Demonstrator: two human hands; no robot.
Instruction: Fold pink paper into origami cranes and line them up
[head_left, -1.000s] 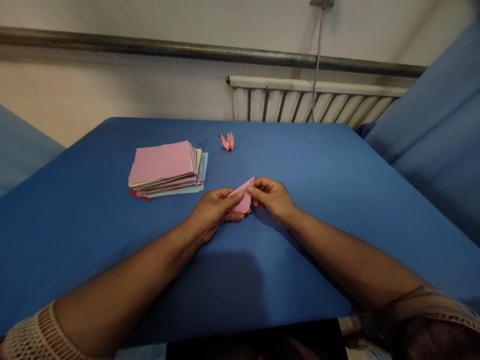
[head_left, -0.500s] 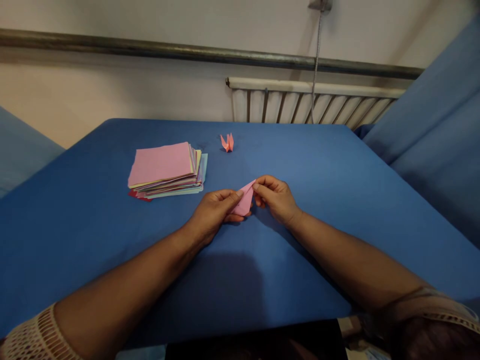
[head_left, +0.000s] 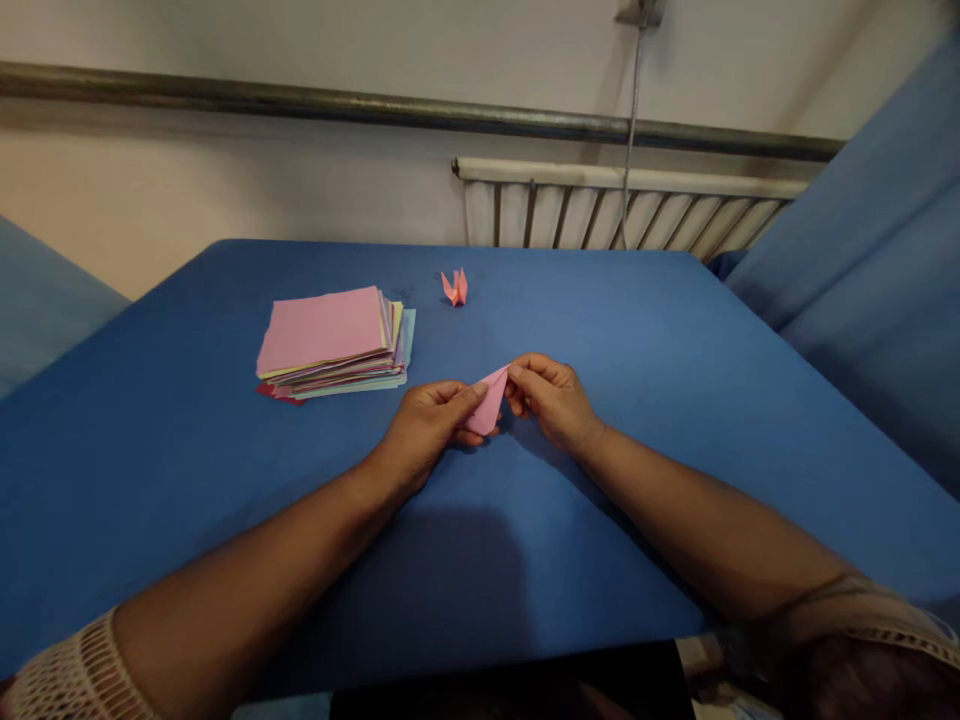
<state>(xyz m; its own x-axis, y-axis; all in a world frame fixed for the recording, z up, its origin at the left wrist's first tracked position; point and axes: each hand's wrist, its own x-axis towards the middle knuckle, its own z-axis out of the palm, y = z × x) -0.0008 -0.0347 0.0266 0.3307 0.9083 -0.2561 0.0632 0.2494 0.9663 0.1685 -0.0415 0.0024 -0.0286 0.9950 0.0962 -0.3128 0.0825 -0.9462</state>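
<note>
A small folded pink paper [head_left: 489, 403] is held between both hands just above the blue table [head_left: 187, 450]. My left hand [head_left: 424, 425] pinches its left side with thumb and fingers closed. My right hand [head_left: 553, 397] pinches its upper right tip with fingers curled. The paper's lower part is hidden behind my left fingers.
A stack of coloured paper sheets [head_left: 330, 341], pink on top, lies to the left behind my hands. A small folded orange-red paper figure [head_left: 455, 287] stands farther back. A white radiator [head_left: 622, 205] and a metal rail [head_left: 375, 104] run along the wall. Blue-covered surfaces flank the table.
The hands and the pink paper have barely shifted; the fingers have pressed slightly closer along the fold. The stack and the orange-red figure stay put.
</note>
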